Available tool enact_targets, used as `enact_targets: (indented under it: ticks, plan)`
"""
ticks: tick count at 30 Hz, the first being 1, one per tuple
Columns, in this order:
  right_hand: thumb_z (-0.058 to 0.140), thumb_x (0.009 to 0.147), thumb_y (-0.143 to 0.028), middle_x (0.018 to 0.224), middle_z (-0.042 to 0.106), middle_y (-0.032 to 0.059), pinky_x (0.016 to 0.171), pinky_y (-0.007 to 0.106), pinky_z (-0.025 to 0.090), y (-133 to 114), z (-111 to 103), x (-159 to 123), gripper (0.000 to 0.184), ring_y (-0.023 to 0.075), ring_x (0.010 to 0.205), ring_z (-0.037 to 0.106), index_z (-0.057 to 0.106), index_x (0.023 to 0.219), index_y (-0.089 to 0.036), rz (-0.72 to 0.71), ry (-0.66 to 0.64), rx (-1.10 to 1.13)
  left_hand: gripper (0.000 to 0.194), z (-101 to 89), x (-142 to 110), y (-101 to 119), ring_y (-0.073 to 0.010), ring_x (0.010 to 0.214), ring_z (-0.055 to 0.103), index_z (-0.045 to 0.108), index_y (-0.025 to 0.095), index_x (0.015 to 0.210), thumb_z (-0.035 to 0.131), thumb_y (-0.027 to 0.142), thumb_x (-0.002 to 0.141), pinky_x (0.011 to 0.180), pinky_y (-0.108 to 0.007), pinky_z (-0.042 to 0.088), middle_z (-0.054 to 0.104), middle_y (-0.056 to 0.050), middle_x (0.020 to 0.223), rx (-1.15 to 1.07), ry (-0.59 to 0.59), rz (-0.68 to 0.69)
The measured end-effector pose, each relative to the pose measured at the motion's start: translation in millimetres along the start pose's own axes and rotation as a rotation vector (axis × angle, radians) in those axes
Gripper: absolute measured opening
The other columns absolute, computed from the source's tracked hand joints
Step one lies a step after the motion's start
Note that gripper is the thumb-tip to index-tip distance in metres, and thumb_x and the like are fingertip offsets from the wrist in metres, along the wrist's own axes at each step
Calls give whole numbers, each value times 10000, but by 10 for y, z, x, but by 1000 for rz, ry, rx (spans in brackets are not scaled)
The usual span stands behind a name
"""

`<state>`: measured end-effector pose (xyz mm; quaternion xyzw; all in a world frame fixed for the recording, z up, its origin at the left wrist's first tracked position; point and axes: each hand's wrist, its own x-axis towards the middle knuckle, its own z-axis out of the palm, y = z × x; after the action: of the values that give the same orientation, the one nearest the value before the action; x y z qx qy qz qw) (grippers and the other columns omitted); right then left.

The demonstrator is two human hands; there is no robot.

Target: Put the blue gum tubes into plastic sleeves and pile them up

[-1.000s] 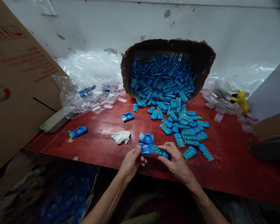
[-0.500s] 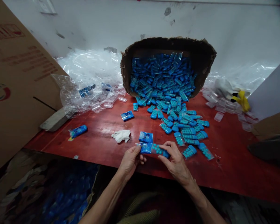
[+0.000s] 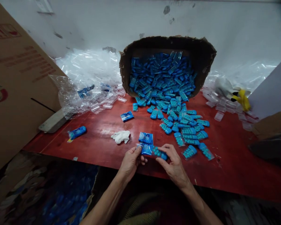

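Observation:
My left hand (image 3: 132,158) is closed, pinching a blue printed plastic sleeve (image 3: 146,149) between thumb and fingers. In my right hand (image 3: 172,161) is a small clear box of blue balls with a blue cap (image 3: 158,152), gripped by the capped end. The box's clear end meets the sleeve's right edge; whether it is inside the sleeve I cannot tell. Just beyond lies a stack of blue printed sleeves (image 3: 145,137) on the red table (image 3: 103,140). Many similar ball-filled boxes (image 3: 189,134) lie loose to the right.
A torn-edged carton (image 3: 124,75) on its side spills blue-capped boxes. Clear plastic packaging (image 3: 91,68) is heaped at back left. A crumpled white cloth or tissue (image 3: 121,137), a blue packet (image 3: 127,116) and a wrapped blue item (image 3: 77,132) lie leftward. A large cardboard box (image 3: 18,81) borders the left.
My right hand has shifted slightly left, with the box close against the sleeve. My left hand keeps its pinch. The whole view has moved a little.

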<state>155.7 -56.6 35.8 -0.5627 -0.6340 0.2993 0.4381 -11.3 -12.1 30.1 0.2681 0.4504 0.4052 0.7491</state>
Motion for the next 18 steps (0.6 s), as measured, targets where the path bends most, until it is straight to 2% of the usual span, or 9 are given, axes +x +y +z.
enact_targets:
  ticks: [7,11,15,18]
  plan:
    - [567,709,-159,965,484,41,814,260,418,-16,51,40,261,155,912,506,557,965,-212,4,9,54,310,0,71,-82,-107,464,536,539,132,724,655,396,611,437,-203,393,572,6,515,36,102,-48]
    - [565,692,-114,974,477,44,804,248,435,-14,119,39,307,158,903,518,546,978,-223,-79,27,6,294,1,132,-62,-105,520,555,570,135,787,680,335,601,487,-212,424,632,-17,637,-9,53,-90]
    - [529,684,-90,1016,456,50,799,255,453,61,206,35,393,170,903,527,497,1039,-255,-200,93,-53,266,24,189,-22,-110,512,560,575,161,737,726,259,541,498,-211,433,630,6,600,-1,107,-55]
    - [514,669,-81,993,460,50,796,259,459,111,275,37,394,178,900,533,486,1024,-251,-195,154,-49,266,83,196,-24,-135,573,591,580,179,770,719,241,552,548,-237,458,644,3,655,-71,98,-83]
